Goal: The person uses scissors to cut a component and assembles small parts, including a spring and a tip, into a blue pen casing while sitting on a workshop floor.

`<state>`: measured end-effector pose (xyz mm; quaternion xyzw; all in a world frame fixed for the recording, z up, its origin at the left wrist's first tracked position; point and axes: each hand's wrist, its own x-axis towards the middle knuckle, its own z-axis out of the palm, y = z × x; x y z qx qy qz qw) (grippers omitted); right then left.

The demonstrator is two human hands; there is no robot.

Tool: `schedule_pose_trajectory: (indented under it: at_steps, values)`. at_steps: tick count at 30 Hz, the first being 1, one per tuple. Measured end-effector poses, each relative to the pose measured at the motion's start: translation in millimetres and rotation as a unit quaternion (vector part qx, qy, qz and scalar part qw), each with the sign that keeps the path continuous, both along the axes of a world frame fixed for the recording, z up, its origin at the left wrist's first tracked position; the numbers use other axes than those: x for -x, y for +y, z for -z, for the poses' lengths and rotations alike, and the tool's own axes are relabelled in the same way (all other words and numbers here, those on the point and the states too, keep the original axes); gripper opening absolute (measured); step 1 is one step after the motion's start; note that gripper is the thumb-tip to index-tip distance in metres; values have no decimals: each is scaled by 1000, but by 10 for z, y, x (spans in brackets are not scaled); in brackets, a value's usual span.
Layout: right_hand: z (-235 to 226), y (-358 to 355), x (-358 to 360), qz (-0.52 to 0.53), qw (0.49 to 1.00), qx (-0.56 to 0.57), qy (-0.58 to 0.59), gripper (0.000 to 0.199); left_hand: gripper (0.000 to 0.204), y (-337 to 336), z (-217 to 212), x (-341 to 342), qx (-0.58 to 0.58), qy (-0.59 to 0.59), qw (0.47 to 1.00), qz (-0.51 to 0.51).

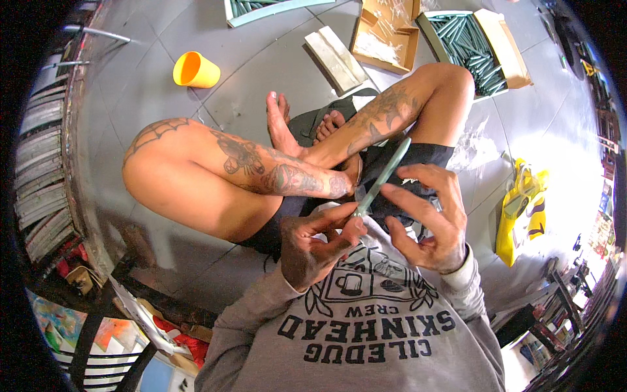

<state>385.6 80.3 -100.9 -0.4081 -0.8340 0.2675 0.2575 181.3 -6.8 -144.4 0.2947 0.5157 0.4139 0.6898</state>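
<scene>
A slim grey-green pen-like stick (pixel 385 175) slants up and away in front of my chest. Its lower end, where something clear shows, is pinched between the thumb and fingers of my left hand (pixel 313 245). My right hand (pixel 434 219) is beside the stick, fingers spread and curved; the index fingertip is very near its side, and I cannot tell if it touches. Many similar green sticks (pixel 460 42) fill an open box at the far right. Small clear pieces lie in the open brown carton (pixel 405 49) next to it.
On the grey tiled floor are a yellow cup (pixel 197 70), a flat pale block (pixel 335 57) and another box of green sticks (pixel 251 14). My crossed legs (pixel 215 176) lie between. A yellow plastic bag (pixel 520 215) is at right, and a slatted rack (pixel 46 166) at left.
</scene>
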Motion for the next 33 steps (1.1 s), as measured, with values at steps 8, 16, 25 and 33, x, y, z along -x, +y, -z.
schedule_pose_trajectory:
  at_steps: [8,16,25,33]
  values:
    - [-47,275,113,-155,988,5,-29,45,42,86,-50,71,-58,64,994,61]
    - [73,301,79,-144,989,10,-13,29,52,125,-142,192,-38,24,994,96]
    - [109,283,64,-93,995,36,6,15,38,225,-66,219,-58,-7,992,110]
    - [-128,223,-204,2,997,-25,76,5,37,424,70,378,-9,-172,980,101]
